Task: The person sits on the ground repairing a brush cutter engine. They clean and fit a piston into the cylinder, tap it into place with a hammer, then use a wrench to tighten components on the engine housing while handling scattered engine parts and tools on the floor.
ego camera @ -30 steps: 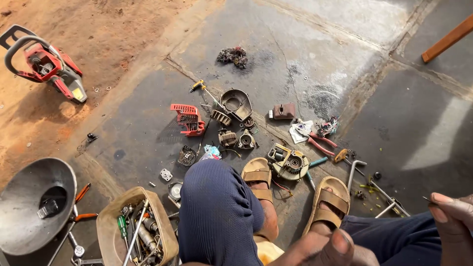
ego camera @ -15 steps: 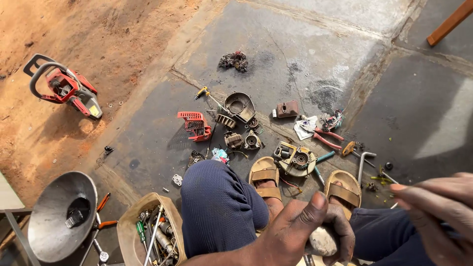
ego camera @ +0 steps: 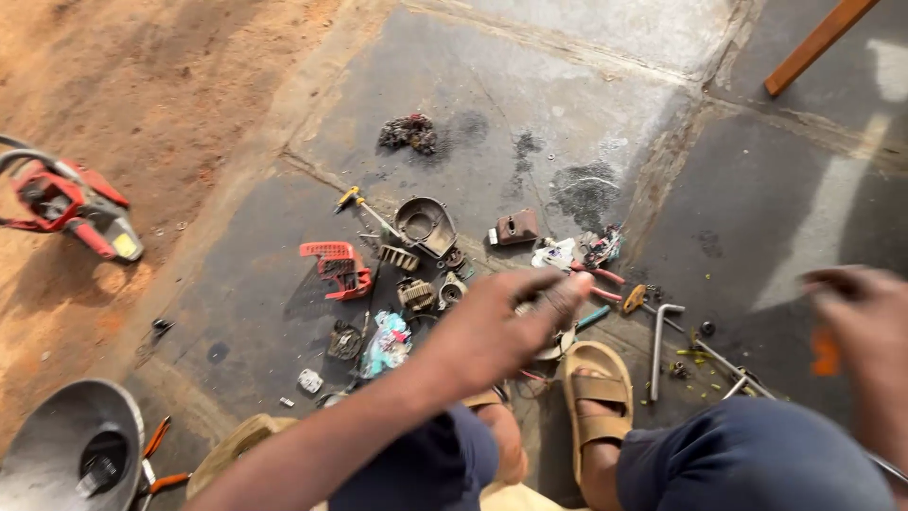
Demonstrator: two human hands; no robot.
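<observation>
My left hand [ego camera: 497, 326] is motion-blurred, fingers stretched flat, holding nothing, covering the round metal engine part [ego camera: 558, 343] beside my tan sandal [ego camera: 598, 393]. Its axis is hidden. Right hand [ego camera: 865, 317] is blurred around something orange [ego camera: 825, 352]; grip unreadable.

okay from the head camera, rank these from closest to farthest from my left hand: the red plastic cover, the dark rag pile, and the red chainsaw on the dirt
From the left hand:
1. Red plastic cover, on the slab to its left.
2. Dark rag pile, farther up the slab.
3. Red chainsaw, far left on the dirt.
</observation>
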